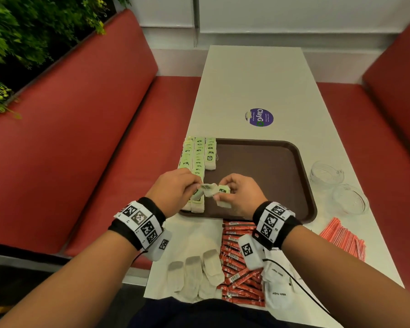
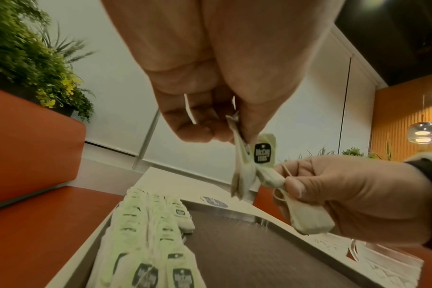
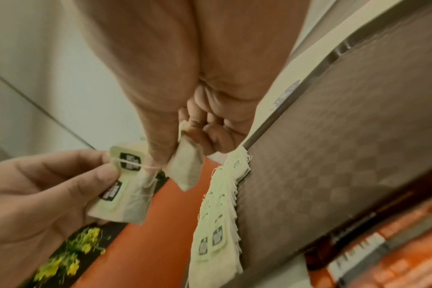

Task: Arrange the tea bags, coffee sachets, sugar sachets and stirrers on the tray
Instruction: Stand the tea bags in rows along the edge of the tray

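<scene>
A brown tray [image 1: 258, 174] lies in the middle of the white table. Rows of green-tagged tea bags [image 1: 199, 152] run along its left side. Both hands hover over the tray's near left corner. My left hand [image 1: 198, 185] pinches a couple of tea bags [image 2: 242, 175] between thumb and fingers, a green tag [image 2: 263, 154] hanging off them. My right hand [image 1: 219, 196] pinches a single tea bag [image 3: 185, 169] by its top. A thin string [image 3: 136, 164] stretches between the two hands' bags. The rest of the tray floor [image 2: 247, 243] is bare.
Loose tea bags [image 1: 194, 273], red coffee sachets [image 1: 239, 263] and white sugar sachets [image 1: 277, 287] lie on the table near me. Orange stirrers [image 1: 343, 237] sit at the right. Two glass bowls [image 1: 326, 171] stand right of the tray. Red benches flank the table.
</scene>
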{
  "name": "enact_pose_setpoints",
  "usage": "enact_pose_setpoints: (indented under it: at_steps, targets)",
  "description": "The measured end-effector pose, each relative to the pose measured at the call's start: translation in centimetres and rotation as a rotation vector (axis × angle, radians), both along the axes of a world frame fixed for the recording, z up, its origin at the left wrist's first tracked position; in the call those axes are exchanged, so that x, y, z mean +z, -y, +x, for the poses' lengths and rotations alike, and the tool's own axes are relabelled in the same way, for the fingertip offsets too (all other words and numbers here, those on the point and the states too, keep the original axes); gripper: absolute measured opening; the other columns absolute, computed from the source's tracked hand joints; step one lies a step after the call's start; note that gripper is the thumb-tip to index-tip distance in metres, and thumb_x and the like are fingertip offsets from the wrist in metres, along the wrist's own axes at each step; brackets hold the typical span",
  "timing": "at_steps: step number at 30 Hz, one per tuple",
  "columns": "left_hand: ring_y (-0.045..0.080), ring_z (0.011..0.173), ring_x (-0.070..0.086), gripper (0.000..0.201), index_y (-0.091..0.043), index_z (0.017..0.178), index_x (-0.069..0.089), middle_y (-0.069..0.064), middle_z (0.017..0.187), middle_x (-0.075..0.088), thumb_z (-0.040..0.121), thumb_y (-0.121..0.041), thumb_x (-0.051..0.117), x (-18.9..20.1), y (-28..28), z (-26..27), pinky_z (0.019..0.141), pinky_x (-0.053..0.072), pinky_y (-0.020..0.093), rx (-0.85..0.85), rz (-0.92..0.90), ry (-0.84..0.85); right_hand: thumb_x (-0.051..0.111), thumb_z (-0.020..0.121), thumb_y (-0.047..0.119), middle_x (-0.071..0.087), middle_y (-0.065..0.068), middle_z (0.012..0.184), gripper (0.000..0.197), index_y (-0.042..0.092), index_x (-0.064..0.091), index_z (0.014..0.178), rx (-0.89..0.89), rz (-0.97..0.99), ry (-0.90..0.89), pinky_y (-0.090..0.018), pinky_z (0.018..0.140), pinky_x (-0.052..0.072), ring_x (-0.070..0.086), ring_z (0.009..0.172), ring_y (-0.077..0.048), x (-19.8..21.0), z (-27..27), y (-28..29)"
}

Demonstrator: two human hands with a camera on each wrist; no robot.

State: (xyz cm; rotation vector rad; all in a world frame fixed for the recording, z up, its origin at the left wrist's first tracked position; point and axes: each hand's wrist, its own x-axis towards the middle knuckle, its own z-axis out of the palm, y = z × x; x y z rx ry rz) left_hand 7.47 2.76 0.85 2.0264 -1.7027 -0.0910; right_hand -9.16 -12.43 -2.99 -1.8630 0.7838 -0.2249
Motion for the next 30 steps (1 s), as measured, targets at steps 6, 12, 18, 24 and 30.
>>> enact_pose_setpoints:
  at_steps: [6,12,18,24,30]
  targets:
    - [0.002,0.077,0.053,0.009,-0.019,0.097,0.073,-0.018,0.085,0.057,0.094,-0.020,0.065,1.8,-0.3,0.5,0.073,0.045,0.022,0.116,-0.072,-0.047,0.084,0.080,0.030,0.069,-0.001,0.076,0.027,0.013,0.063,0.082,-0.085,-0.005,0.056,-0.035,0.065,0.056,0.063,0.067,-0.015,0.9,-0.5,0.8]
    - [0.007,0.076,0.052,0.012,-0.024,0.099,0.073,-0.013,0.086,0.061,0.095,-0.028,0.063,3.3,0.3,-0.3,0.072,0.046,0.029,-0.008,0.236,0.003,0.051,0.104,0.033,0.073,0.001,0.078,0.022,0.018,0.048,0.088,0.043,0.049,0.162,-0.038,0.068,0.049,0.060,0.067,-0.013,2.3,0.1,0.6]
    - [0.012,0.082,0.061,0.008,-0.026,0.095,0.073,-0.011,0.086,0.067,0.093,-0.027,0.065,3.6,1.6,-1.4,0.078,0.052,0.038,-0.038,0.198,-0.102,0.081,0.080,0.038,0.059,0.011,0.092,0.044,0.020,0.050,0.105,0.301,-0.029,0.104,-0.021,0.070,0.046,0.057,0.076,-0.003,2.1,0.7,-0.3]
    - [-0.004,0.060,0.051,0.013,-0.027,0.101,0.065,-0.014,0.076,0.065,0.090,-0.023,0.071,3.8,1.8,-2.2,0.061,0.039,0.016,-0.008,0.101,-0.247,0.057,0.095,0.028,0.065,0.004,0.091,0.009,0.022,0.052,0.100,0.329,-0.009,0.103,-0.037,0.075,0.055,0.064,0.077,-0.013,2.3,0.9,-1.4]
    - [0.008,0.059,0.054,0.022,-0.025,0.093,0.057,-0.011,0.078,0.060,0.085,-0.023,0.077,3.5,1.1,-2.9,0.058,0.043,0.014,0.080,0.010,-0.328,0.049,0.101,0.010,0.072,-0.004,0.082,0.013,0.014,0.052,0.113,0.299,0.048,0.111,-0.030,0.058,0.048,0.058,0.062,-0.019,2.9,0.4,-2.0]
